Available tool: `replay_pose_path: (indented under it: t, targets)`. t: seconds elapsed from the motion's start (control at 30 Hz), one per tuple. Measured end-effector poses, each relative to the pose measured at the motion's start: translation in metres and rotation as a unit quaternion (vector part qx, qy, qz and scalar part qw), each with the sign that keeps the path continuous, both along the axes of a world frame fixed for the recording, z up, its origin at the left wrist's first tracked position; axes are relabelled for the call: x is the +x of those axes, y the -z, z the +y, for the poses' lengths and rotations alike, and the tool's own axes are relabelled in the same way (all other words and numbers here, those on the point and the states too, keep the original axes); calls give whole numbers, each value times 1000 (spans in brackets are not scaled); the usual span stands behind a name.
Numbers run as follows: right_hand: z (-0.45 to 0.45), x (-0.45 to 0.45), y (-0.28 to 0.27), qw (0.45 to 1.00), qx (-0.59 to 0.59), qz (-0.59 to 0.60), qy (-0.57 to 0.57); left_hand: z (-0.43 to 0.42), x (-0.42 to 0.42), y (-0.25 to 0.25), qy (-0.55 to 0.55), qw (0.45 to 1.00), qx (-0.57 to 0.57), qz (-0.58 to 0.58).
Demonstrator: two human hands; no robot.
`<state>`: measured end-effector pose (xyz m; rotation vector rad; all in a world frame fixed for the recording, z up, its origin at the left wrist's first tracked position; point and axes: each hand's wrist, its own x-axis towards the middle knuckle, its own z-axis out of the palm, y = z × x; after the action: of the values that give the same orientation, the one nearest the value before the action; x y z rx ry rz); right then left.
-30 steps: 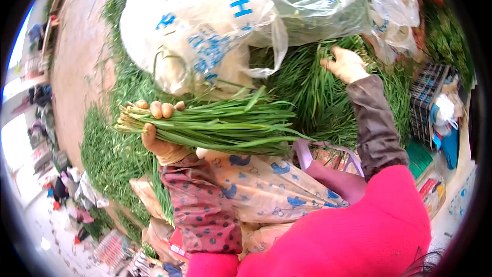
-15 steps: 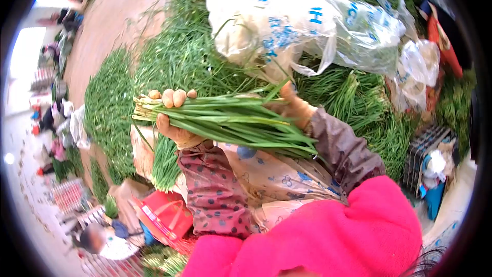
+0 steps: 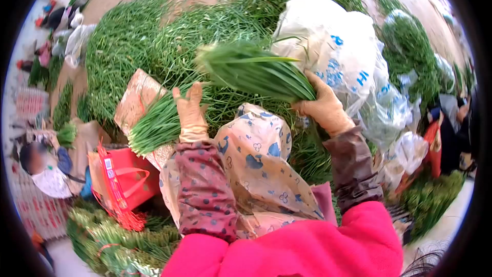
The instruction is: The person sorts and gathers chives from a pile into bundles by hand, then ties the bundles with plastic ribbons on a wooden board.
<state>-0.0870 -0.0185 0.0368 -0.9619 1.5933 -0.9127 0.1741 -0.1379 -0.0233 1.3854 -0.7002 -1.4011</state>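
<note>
My right hand (image 3: 325,105), in a tan glove, grips a bunch of green garlic chives (image 3: 256,74) by its leaf end. The bunch points left across the view, its pale root end blurred by motion. Apart from it, my left hand (image 3: 190,113), also gloved, is raised with fingers spread and nothing in them. Right beside the left hand, a second bundle of chives (image 3: 156,125) lies on a brownish board (image 3: 137,97). Below both hands, a patterned apron (image 3: 256,159) covers my lap.
Heaps of loose chives (image 3: 128,46) spread over the ground ahead. A large white plastic bag (image 3: 320,36) sits at the right of them. To my left stand a red bag (image 3: 136,172) and tied chives (image 3: 113,241). Another person (image 3: 51,174) sits at far left.
My left hand has let go of the chives' root end and opened, now lower. My right hand holds the bunch alone at its leaf end. The camera view has turned.
</note>
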Motion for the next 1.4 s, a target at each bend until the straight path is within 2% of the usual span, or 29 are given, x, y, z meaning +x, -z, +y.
replay_pose_path:
  t: [0.03,0.07,0.1,0.13,0.17,0.2,0.23,0.27,0.33,0.43,0.5,0.53,0.57,0.6,0.63,0.67,0.7,0.77,0.83,0.87,0.9,0.97,1.0,1.03,1.1,1.17,1.3,1.37,1.4]
  targets:
    - [-14,0,8,996,-58,30,59,7,7,4,-23,999,3,-32]
    - [-32,-6,78,981,9,184,-56,13,18,21,-30,999,13,-28]
    - [-44,-13,149,925,71,331,-170,18,32,44,-8,998,31,62]
    - [-47,-14,161,855,211,384,-278,24,35,47,7,994,41,102]
    - [-50,-12,170,752,341,423,-373,30,38,48,23,988,53,141]
    - [-45,-15,180,779,330,426,-320,35,37,40,38,981,66,177]
    - [-35,-20,189,802,322,426,-267,48,33,32,61,992,54,100]
    - [-38,-21,167,786,348,402,-315,54,36,34,89,983,43,152]
    - [-41,-28,150,813,313,443,-212,65,21,34,100,956,63,269]
    - [-71,-33,73,856,175,472,-120,70,-18,12,141,875,162,433]
    - [-81,-34,17,900,59,429,-43,88,-44,10,201,845,126,479]
    - [-81,-29,-10,900,-24,434,-31,94,-56,4,198,845,119,482]
    - [-77,-23,-31,894,-106,435,-20,99,-66,-6,252,863,149,412]
    - [-76,-21,-42,867,-163,469,-39,105,-73,-12,303,873,179,338]
    - [-74,-18,-52,836,-220,500,-58,113,-78,-10,297,875,174,341]
    - [-70,-2,-76,795,-137,583,-91,119,-80,-10,321,857,195,352]
    - [-68,-1,-77,794,-143,583,-97,126,-80,-10,343,839,217,362]
    - [-70,-5,-68,829,-199,511,-108,136,-79,-10,349,842,235,338]
    - [-72,-11,-30,828,-163,520,-131,148,-79,-9,374,841,221,321]
    - [-81,-5,1,778,87,589,-199,148,-78,-14,382,840,220,317]
    - [-82,-13,57,694,164,618,-332,151,-80,-14,385,839,215,319]
    - [-60,-16,97,690,189,585,-383,149,-78,-11,365,842,225,328]
    - [-57,3,85,733,220,539,-352,149,-75,-14,346,850,221,332]
    - [-50,2,100,737,201,541,-352,145,-70,-13,342,853,219,329]
    - [-41,22,76,767,209,526,-302,144,-63,-6,327,832,216,392]
    - [-35,22,62,791,157,533,-256,147,-69,4,307,846,199,387]
    - [-3,54,-8,776,70,593,-204,147,-87,9,286,866,254,322]
    - [21,66,-24,776,13,599,-198,138,-94,24,293,850,221,378]
    - [36,73,-35,788,-24,584,-196,139,-94,9,236,855,174,428]
